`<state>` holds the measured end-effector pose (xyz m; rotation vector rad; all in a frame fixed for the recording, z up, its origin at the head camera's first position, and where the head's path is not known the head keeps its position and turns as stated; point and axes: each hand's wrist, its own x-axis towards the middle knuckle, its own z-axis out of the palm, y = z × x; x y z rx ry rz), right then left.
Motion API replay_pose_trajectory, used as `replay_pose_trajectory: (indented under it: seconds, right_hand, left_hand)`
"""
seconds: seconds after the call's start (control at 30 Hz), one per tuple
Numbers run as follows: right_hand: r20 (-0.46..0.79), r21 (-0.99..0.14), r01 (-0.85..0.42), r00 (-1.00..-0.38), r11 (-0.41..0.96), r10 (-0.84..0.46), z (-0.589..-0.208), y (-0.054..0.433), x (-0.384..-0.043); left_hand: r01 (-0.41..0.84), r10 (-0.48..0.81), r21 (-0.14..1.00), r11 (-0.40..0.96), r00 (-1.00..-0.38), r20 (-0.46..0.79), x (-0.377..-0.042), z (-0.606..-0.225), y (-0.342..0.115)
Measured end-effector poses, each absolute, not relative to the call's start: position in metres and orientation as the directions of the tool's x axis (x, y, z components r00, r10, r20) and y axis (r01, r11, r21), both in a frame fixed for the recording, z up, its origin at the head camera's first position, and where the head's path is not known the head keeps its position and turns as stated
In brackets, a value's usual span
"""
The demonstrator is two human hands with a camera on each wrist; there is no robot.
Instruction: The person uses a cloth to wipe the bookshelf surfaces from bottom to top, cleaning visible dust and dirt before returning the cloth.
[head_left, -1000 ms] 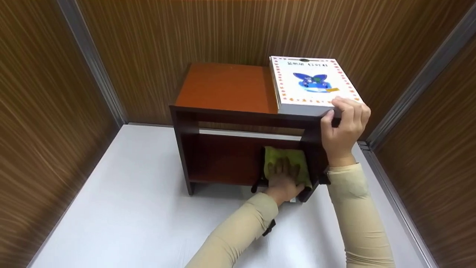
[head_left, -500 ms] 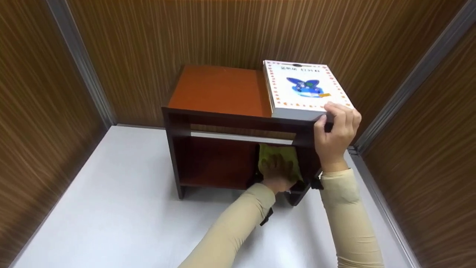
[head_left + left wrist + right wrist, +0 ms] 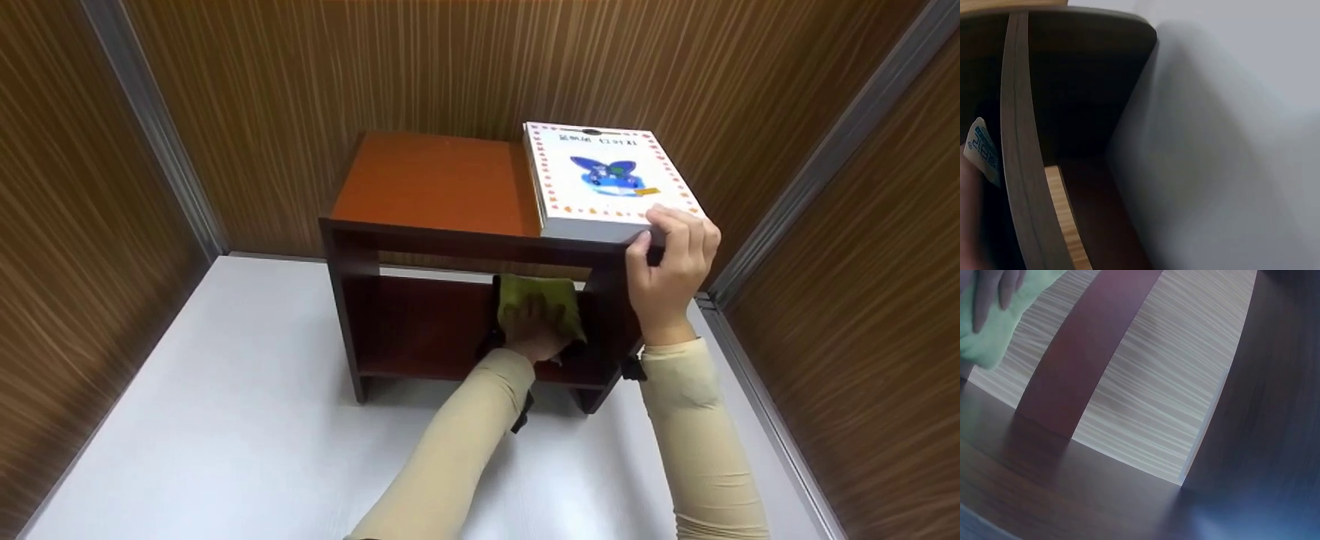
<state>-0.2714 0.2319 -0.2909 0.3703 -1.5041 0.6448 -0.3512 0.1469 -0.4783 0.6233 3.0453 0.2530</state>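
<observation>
A small brown shelf has an orange-brown top and one lower board. On that board, right of the middle, lies a yellow-green cloth with dark edges. My left hand presses the cloth down with spread, mostly straight fingers. In the right wrist view part of the cloth and some fingers appear at the upper left. A white label with blue print shows in the left wrist view. My right hand grips the front right corner of the white books, thumb at the shelf's top edge.
The shelf stands on a white surface, close to the wood-grain back wall. Wood-grain panels flank it on both sides, with grey metal strips in the corners. The shelf's right side panel stands just beside the cloth.
My left hand and the cloth have shifted left and farther back along the lower board. My right hand keeps its grip at the books' corner. The whole view has drifted slightly.
</observation>
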Motion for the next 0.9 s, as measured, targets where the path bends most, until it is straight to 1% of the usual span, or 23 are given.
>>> replay_pose_trajectory:
  seconds: [0.2,0.37,0.6,0.8,0.9]
  right_hand:
    - [0.984,-0.171,-0.604,-0.062,0.779,0.168,-0.291,0.231,-0.270]
    - [0.982,-0.180,-0.595,-0.067,0.783,0.174,-0.297,0.238,-0.279]
    - [0.982,-0.181,-0.580,-0.059,0.794,0.181,-0.306,0.249,-0.292]
    - [0.980,-0.192,-0.586,-0.067,0.787,0.189,-0.306,0.247,-0.292]
    - [0.978,-0.198,-0.592,-0.064,0.781,0.199,-0.304,0.243,-0.288]
  left_hand:
    - [0.348,0.357,0.250,0.903,-0.934,0.012,-0.361,-0.489,0.129]
    - [0.321,0.335,0.249,0.914,-0.942,-0.015,-0.354,-0.483,0.114]
    - [0.325,0.349,0.225,0.918,-0.934,-0.072,-0.339,-0.481,0.097]
    - [0.308,0.327,0.215,0.927,-0.943,-0.061,-0.325,-0.489,0.087]
    - [0.312,0.330,0.187,0.932,-0.941,-0.075,-0.316,-0.491,0.083]
